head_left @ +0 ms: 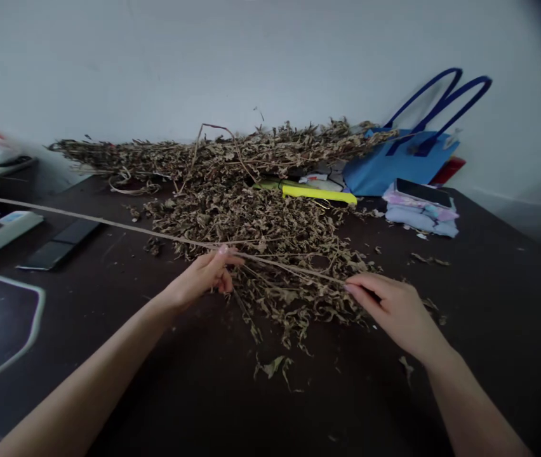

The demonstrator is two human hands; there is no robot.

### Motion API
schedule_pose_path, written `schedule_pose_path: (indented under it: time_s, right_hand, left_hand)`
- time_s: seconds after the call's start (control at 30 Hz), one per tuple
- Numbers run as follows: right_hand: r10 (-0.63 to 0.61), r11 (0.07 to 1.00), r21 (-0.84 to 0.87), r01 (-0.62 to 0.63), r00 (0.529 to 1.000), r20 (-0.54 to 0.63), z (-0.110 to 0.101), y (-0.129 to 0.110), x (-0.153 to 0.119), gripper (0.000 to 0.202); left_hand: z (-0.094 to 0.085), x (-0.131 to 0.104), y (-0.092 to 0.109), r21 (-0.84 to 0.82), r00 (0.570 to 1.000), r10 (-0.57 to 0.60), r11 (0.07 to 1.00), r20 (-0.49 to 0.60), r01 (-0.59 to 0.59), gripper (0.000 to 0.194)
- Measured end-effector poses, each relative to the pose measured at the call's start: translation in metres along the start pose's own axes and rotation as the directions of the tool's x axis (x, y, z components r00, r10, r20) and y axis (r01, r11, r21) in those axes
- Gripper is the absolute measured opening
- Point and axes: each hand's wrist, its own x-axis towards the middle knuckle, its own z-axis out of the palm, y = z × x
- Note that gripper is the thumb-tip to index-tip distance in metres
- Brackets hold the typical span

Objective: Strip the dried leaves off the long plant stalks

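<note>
A long, thin stem (156, 235) stretches over the middle of the table (194, 387) and out past its left side. The left hand (206, 273) grips it between thumb and fingers; the right hand (397, 308) pinches it farther right. Beneath lies a heap of dried leaves (251, 222). Dried stalks (156, 155) line the back edge, a blue bag (380, 168) near the back right corner.
</note>
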Motion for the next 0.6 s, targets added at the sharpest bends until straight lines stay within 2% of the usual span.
schedule_pose_path:
  time_s: [0.1,0.23,0.3,0.37,0.43,0.47,0.53,0.6]
  right_hand:
    - [0.017,0.999,-0.028,-0.017,1.000,-0.004,0.001,0.003,0.000,0.020]
    - [0.037,0.998,-0.048,-0.038,0.999,-0.021,0.001,0.003,0.001,0.021]
    - [0.044,0.998,-0.053,-0.046,0.998,-0.035,0.001,0.002,0.001,0.022]
    - [0.048,0.997,-0.057,-0.050,0.998,-0.037,0.000,0.003,0.001,0.022]
    - [0.048,0.997,-0.061,-0.050,0.998,-0.035,0.001,0.005,0.001,0.022]
    - [0.045,0.997,-0.063,-0.047,0.998,-0.034,0.001,0.006,0.000,0.022]
    - [0.036,0.997,-0.070,-0.038,0.999,-0.033,0.002,0.009,0.000,0.021]
    - [0.018,0.997,-0.074,-0.020,0.999,-0.038,0.004,0.010,0.000,0.021]
  left_hand:
    - [-0.007,-0.009,0.012,0.292,0.997,0.034,0.955,0.062,-0.051,0.031]
    - [0.002,-0.022,0.025,0.535,0.966,0.257,0.816,0.003,-0.219,0.021]
    - [0.012,-0.027,0.027,0.653,0.925,0.380,0.698,0.010,-0.294,0.025]
    - [0.022,-0.030,0.029,0.759,0.875,0.479,0.546,0.064,-0.354,0.027]
    - [0.032,-0.032,0.035,0.829,0.843,0.515,0.396,0.155,-0.395,0.012]
    - [0.037,-0.032,0.041,0.847,0.835,0.513,0.337,0.201,-0.411,0.017]
    - [0.049,-0.035,0.054,0.866,0.824,0.501,0.253,0.265,-0.432,0.045]
    - [0.064,-0.044,0.060,0.854,0.812,0.469,0.199,0.347,-0.480,0.049]
